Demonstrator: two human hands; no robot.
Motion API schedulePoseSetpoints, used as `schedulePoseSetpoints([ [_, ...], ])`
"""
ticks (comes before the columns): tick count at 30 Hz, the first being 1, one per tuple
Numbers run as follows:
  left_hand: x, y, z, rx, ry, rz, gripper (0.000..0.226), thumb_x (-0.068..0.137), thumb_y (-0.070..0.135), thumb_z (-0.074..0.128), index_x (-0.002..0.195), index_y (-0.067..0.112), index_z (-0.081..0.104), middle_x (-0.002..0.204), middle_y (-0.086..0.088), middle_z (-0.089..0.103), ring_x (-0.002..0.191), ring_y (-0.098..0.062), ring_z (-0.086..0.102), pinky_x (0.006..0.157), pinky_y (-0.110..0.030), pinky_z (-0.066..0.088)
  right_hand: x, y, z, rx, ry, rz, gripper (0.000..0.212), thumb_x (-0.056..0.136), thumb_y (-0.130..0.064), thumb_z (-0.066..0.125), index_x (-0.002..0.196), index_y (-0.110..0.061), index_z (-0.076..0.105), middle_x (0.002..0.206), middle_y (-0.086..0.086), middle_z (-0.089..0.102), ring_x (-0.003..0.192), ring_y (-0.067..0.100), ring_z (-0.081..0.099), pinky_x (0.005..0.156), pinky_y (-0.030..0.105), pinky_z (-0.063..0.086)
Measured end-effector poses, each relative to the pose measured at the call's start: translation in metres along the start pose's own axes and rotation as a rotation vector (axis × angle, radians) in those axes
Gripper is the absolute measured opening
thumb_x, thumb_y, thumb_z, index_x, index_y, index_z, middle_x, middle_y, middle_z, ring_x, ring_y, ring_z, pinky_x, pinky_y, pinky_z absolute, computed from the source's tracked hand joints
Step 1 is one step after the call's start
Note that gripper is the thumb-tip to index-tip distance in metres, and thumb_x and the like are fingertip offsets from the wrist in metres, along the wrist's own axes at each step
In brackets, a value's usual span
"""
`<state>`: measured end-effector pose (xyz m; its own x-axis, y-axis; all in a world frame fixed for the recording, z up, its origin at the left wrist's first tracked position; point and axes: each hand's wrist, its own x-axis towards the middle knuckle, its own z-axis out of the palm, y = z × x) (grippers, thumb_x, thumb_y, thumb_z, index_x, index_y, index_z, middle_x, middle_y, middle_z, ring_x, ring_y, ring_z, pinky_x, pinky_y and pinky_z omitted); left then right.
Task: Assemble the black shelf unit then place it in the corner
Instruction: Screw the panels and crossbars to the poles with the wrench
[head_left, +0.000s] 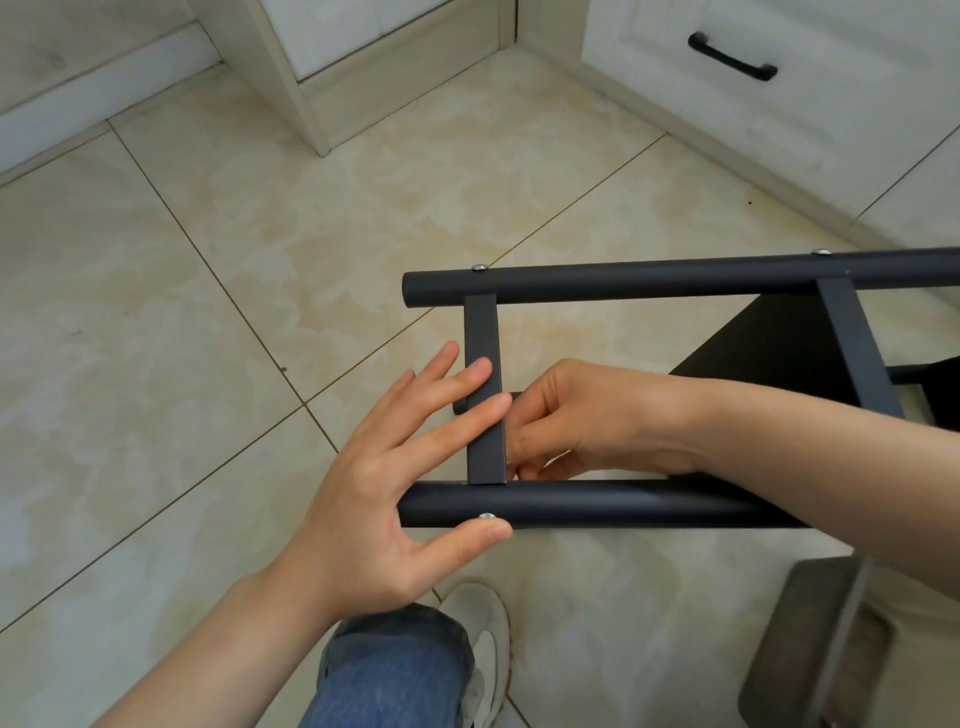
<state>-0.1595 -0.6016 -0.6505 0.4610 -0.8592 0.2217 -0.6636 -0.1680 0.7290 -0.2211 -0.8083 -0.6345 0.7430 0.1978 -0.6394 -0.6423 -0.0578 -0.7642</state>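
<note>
Beige tiled floor (208, 312), white drawer (810, 119), black handle (732, 56), white sneaker (485, 642)

The left forearm (208, 660) and right forearm (831, 457) are bare right out to the edges of the view. The left hand (384, 483) has short, plain nails trimmed close to the fingertips. The right hand (582, 415) is bare too, and its nails are mostly hidden. One leg wears blue denim jeans (389, 675), faded paler over the knee and creased in soft folds. Below them sits an off-white shoe (485, 644), a rounded trainer with grey scuffs and a lighter curved panel on its side.
</note>
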Motion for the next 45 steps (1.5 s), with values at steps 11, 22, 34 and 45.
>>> schedulePoseSetpoints([
  [11,0.0,0.0,0.0,0.001,-0.003,0.002,0.065,0.086,0.044,0.069,0.141,0.014,0.052,0.157,-0.006,0.042,0.153,-0.024,0.027,0.117,-0.063,0.031,-0.003,-0.004,-0.003,-0.074,-0.058,0.027,0.02,0.091,-0.015,0.065,0.078,-0.018,0.079,0.083,0.001,0.072,0.075,0.01,0.058,0.071,0.021,0.052],
  [22,0.0,0.0,0.001,-0.007,0.002,0.008,0.065,0.085,0.042,0.069,0.141,0.015,0.052,0.156,-0.005,0.043,0.153,-0.023,0.027,0.12,-0.053,0.03,0.006,0.001,-0.003,-0.032,-0.092,0.092,0.024,0.094,-0.02,0.065,0.104,0.001,0.072,0.091,0.006,0.066,0.074,0.011,0.054,0.073,0.025,0.049],
  [34,0.0,-0.001,0.001,-0.047,-0.006,0.016,0.064,0.086,0.04,0.069,0.142,0.016,0.05,0.157,-0.005,0.041,0.152,-0.021,0.03,0.122,-0.038,0.03,0.01,0.003,-0.008,0.05,-0.164,0.151,0.013,0.092,-0.018,0.067,0.091,-0.009,0.076,0.085,0.004,0.067,0.071,0.01,0.058,0.077,0.028,0.051],
  [45,-0.001,-0.002,0.001,-0.052,-0.008,0.015,0.064,0.085,0.04,0.07,0.141,0.015,0.05,0.157,-0.006,0.041,0.152,-0.021,0.03,0.121,-0.036,0.03,0.013,0.004,-0.006,0.047,-0.18,0.176,0.022,0.089,-0.026,0.07,0.097,-0.006,0.075,0.089,0.006,0.068,0.074,0.012,0.06,0.076,0.027,0.054],
])
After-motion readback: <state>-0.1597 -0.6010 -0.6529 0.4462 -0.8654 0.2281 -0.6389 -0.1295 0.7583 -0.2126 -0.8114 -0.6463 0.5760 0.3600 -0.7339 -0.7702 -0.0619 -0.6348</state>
